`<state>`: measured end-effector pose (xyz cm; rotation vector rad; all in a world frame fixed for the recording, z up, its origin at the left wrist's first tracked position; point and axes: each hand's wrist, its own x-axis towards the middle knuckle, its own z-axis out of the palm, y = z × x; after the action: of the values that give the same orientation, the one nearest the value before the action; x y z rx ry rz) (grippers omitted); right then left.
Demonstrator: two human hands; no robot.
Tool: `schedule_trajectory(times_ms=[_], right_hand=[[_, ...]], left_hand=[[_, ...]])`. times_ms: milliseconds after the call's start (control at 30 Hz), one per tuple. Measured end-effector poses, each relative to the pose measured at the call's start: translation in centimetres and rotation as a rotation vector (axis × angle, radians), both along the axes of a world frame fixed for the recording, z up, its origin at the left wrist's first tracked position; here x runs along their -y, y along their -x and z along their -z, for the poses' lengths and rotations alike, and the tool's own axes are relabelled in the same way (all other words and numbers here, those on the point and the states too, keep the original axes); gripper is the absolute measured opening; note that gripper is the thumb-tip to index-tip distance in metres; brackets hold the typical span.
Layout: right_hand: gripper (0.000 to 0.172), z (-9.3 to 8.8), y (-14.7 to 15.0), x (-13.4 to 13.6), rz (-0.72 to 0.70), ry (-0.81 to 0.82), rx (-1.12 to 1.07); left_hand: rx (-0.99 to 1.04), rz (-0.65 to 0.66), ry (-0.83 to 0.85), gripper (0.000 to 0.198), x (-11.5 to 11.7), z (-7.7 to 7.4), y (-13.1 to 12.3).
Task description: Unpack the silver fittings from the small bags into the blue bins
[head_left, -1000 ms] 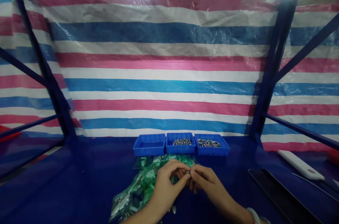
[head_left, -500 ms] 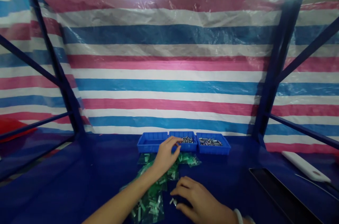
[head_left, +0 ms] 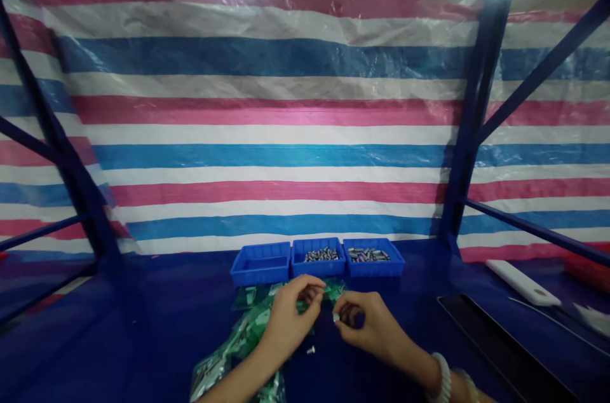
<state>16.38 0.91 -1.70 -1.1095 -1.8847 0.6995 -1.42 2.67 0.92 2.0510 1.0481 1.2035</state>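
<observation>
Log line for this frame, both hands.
left hand: over green bags, pinch unclear | right hand: pinching small pale piece | loose piece on table between them

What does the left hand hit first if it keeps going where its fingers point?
Probably the green packets just beyond the fingertips of the left hand; past them, the middle blue tray of metal parts. If the hand rides above the packets, the tray comes first; height is unclear.

No writing I can read anywhere — not on my blue trays [head_left: 260, 264], nor the green bags [head_left: 248, 333].
</observation>
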Motion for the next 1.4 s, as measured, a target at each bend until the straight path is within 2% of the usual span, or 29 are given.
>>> schedule_trajectory(times_ms=[100, 167, 333, 600, 700, 833, 1000, 1100, 1167, 1267, 1400], right_hand=[[0.014, -0.6, -0.6, 0.1, -0.016, -0.035, 0.027], [0.017, -0.6, -0.6, 0.4, -0.031, -0.077, 0.102], [0.022, 0.0, -0.3, 0.8, -0.01, -0.165, 0.194], [0.02, -0.4, -0.6, 0.3, 0.014, -0.118, 0.044], [0.025, -0.9, -0.8, 0.4, -0.02, -0.113, 0.021], [0.029, -1.2, -1.0, 0.6, -0.074, -0.126, -0.014], [0.017, -0.6, -0.8, 0.6, 0.015, -0.153, 0.046], [0.018, -0.6, -0.7, 0.6, 0.047, -0.17, 0.085], [0.018, -0.9, -0.9, 0.7, 0.026, -0.168, 0.08], [0.017, -1.6, -1.1, 1.0, -0.051, -0.176, 0.066], [0.019, -2.1, -1.3, 1.6, -0.101, -0.292, 0.169]], left_hand=[[0.014, 0.091, 0.197, 0.012, 1.3, 0.1, -1.0], [0.005, 0.107, 0.273, 0.01, 1.9, 0.4, -1.5], [0.009, 0.07, 0.309, 0.008, 2.1, 1.2, -1.8], [0.176, 0.106, 0.452, 0.006, 1.4, 0.7, -1.6], [0.257, 0.16, 0.528, 0.008, 1.4, 0.5, -1.5], [0.338, 0.167, 0.592, 0.007, 1.5, 0.6, -1.5], [0.425, 0.166, 0.671, 0.008, 1.5, 1.1, -1.6], [0.401, 0.166, 0.652, 0.013, 1.5, 1.2, -1.6], [0.379, 0.163, 0.622, 0.014, 1.4, 1.2, -1.5], [0.416, 0.159, 0.662, 0.014, 1.4, 1.0, -1.3], [0.465, 0.144, 0.749, 0.018, 1.6, 1.0, -1.4]])
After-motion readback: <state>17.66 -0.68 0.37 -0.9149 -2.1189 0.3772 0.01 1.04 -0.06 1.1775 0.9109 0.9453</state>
